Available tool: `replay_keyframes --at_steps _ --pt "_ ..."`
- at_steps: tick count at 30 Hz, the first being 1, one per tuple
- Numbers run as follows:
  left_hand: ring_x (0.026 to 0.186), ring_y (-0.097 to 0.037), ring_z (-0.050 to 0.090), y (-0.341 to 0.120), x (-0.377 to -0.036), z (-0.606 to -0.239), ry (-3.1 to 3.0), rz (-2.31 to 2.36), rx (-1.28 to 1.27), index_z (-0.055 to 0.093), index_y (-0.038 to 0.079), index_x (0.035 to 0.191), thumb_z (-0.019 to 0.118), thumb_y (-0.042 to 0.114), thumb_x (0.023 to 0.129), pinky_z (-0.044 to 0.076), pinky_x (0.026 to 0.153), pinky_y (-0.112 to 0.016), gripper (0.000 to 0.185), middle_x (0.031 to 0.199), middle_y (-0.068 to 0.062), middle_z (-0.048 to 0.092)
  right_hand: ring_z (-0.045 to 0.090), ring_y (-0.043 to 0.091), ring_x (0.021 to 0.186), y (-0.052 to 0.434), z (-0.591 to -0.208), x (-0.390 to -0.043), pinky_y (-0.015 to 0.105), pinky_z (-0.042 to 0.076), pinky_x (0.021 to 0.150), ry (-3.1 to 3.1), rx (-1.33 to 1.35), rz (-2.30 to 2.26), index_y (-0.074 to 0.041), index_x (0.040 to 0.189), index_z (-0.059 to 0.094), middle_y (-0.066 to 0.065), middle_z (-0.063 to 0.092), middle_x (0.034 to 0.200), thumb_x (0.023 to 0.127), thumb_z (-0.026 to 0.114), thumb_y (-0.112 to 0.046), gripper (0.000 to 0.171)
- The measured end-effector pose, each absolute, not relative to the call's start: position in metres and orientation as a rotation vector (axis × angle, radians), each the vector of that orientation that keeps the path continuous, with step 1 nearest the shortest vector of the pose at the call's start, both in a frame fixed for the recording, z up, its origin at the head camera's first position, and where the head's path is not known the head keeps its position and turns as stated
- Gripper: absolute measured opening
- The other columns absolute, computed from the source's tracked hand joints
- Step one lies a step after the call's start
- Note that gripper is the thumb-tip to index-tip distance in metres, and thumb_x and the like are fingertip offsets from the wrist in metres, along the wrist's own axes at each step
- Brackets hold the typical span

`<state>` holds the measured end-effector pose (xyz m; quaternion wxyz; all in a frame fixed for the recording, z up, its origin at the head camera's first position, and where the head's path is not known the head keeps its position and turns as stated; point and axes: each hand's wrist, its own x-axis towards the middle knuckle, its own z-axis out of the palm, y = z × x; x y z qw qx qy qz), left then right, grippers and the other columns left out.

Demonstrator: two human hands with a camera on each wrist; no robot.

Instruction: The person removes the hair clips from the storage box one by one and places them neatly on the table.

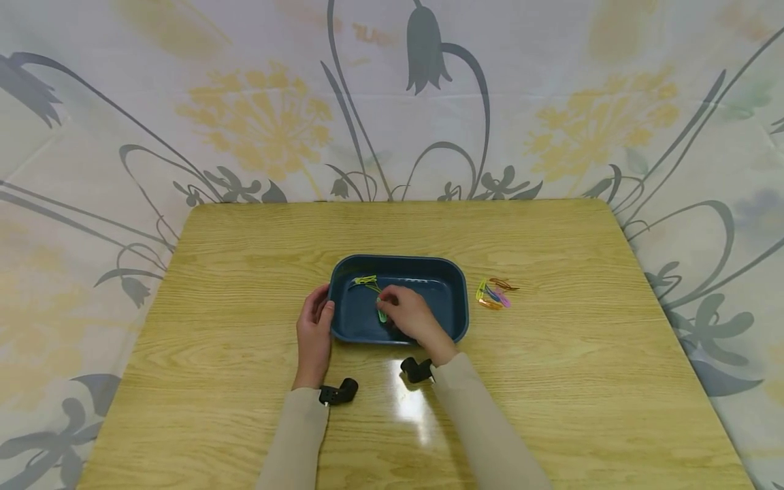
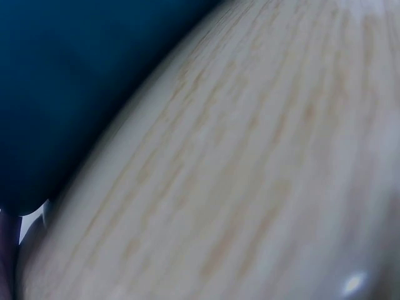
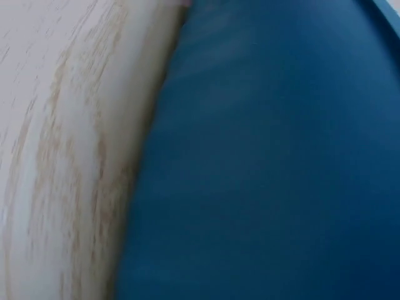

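A dark blue tray (image 1: 456, 289) sits at the middle of the wooden table (image 1: 245, 258). My left hand (image 1: 315, 328) holds the tray's left rim, fingers curled over its edge. Inside the tray, my right hand (image 1: 409, 314) pinches a green hair clip (image 1: 382, 315) against the floor. A yellow-green clip (image 1: 365, 280) lies in the tray's far left corner. Both wrist views are blurred; they show only the tray (image 2: 56, 94) wall (image 3: 269, 162) and table wood.
A small pile of coloured hair clips (image 1: 495, 294) lies on the table just right of the tray. A patterned floral cloth (image 1: 392, 95) hangs behind and around the table. Black wrist camera mounts (image 1: 339, 392) sit near my sleeves.
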<state>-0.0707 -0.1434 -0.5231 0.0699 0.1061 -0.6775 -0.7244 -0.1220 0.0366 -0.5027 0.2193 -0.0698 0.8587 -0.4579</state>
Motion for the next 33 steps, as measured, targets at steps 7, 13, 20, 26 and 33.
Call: replay_keyframes --at_steps 7,13,20,26,33 --pt "0.123 -0.014 0.046 -0.143 -0.071 -0.524 -2.05 -2.179 0.335 0.047 0.008 0.13 0.049 0.013 0.095 0.039 0.094 -0.012 0.036 0.132 -0.004 0.05 0.06 0.021 0.065 0.045 -0.497 -0.118 0.029 0.046 0.05 2.362 -0.18 -1.358 -0.014 0.103 0.062 0.001 0.063 0.075 0.093 0.054 -0.027 0.018" --pt "0.124 -0.015 0.045 -0.143 -0.071 -0.523 -2.068 -2.166 0.332 0.046 0.007 0.131 0.048 0.013 0.096 0.039 0.094 -0.011 0.036 0.133 -0.005 0.049 0.062 0.027 0.067 0.055 -0.491 -0.112 0.034 0.05 0.052 2.375 -0.141 -1.504 -0.013 0.104 0.064 0.001 0.064 0.073 0.091 0.058 -0.027 0.02" --pt "0.124 -0.015 0.045 -0.142 -0.07 -0.522 -2.073 -2.15 0.335 0.046 0.005 0.131 0.048 0.014 0.096 0.039 0.094 -0.011 0.037 0.133 -0.006 0.049 0.062 0.027 0.066 0.07 -0.484 -0.103 0.029 0.049 0.051 2.423 -0.073 -1.656 -0.014 0.104 0.065 0.002 0.065 0.083 0.089 0.06 -0.025 0.019" --pt "0.124 -0.015 0.045 -0.141 -0.07 -0.522 -2.062 -2.157 0.325 0.047 0.007 0.131 0.049 0.014 0.096 0.039 0.094 -0.012 0.036 0.133 -0.005 0.049 0.059 0.037 0.066 0.083 -0.481 -0.096 0.034 0.051 0.053 2.432 0.037 -1.763 -0.012 0.104 0.066 0.007 0.066 0.085 0.088 0.062 -0.024 0.02" --pt "0.124 -0.015 0.044 -0.142 -0.07 -0.523 -2.055 -2.169 0.33 0.046 0.007 0.131 0.049 0.014 0.096 0.039 0.094 -0.012 0.036 0.133 -0.005 0.049 0.058 0.039 0.07 0.098 -0.481 -0.088 0.026 0.049 0.053 2.4 0.166 -1.881 -0.011 0.106 0.067 0.008 0.067 0.085 0.088 0.062 -0.025 0.023"
